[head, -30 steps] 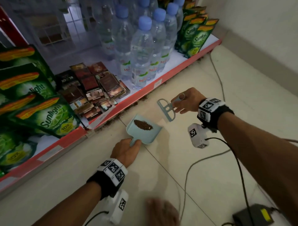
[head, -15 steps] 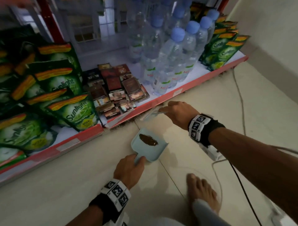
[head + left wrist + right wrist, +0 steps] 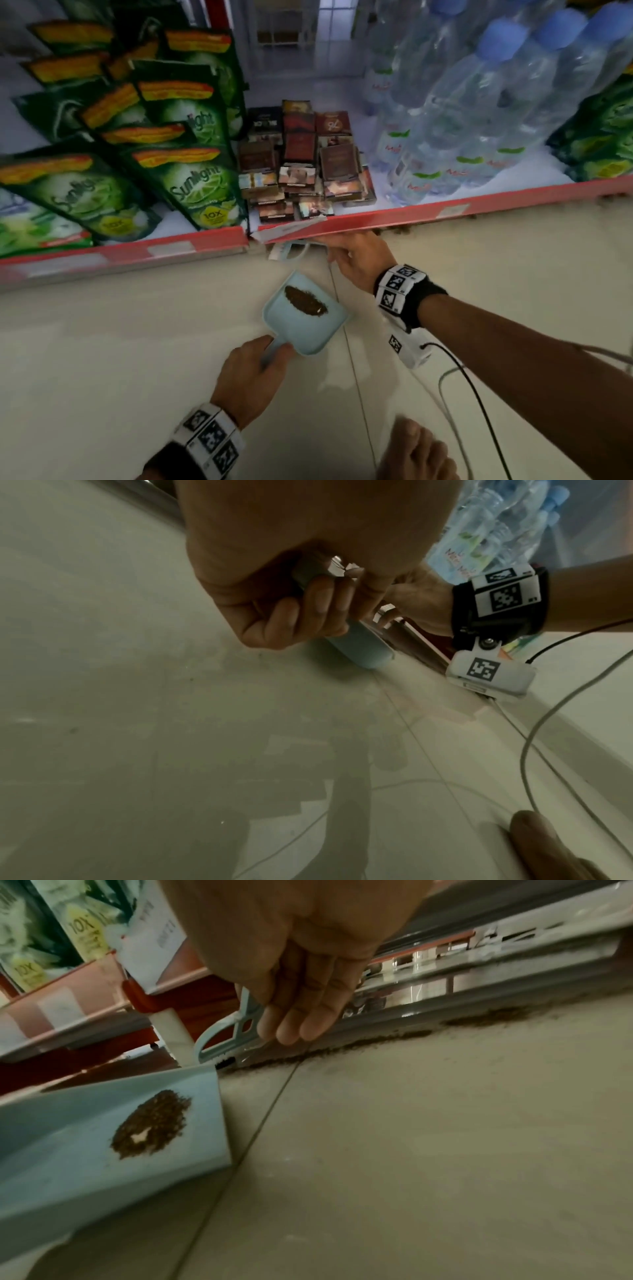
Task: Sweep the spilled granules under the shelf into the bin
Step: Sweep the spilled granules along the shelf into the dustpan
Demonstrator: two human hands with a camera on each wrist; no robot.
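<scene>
A light blue dustpan (image 3: 308, 329) (image 3: 85, 1139) lies on the tile floor with a brown pile of granules (image 3: 305, 301) (image 3: 150, 1126) in it. My left hand (image 3: 257, 370) (image 3: 301, 610) grips its handle (image 3: 356, 647). My right hand (image 3: 356, 257) (image 3: 301, 993) holds a small light blue brush (image 3: 291, 250) (image 3: 229, 1034) low at the shelf's base, its head on the floor just beyond the pan. More spilled granules (image 3: 377, 1039) lie in a dark line along the shelf's foot, to the right of the brush.
The red-edged bottom shelf (image 3: 411, 212) carries green detergent pouches (image 3: 191, 178), small packets (image 3: 301, 171) and water bottles (image 3: 462, 120). A loose price label (image 3: 284, 233) hangs off the shelf edge. Cables (image 3: 455, 387) and my bare foot (image 3: 418, 452) are on the floor at lower right.
My right hand has carried the brush left and down to the shelf's base. The head view has swung to face the shelf. The dustpan stays in my left hand.
</scene>
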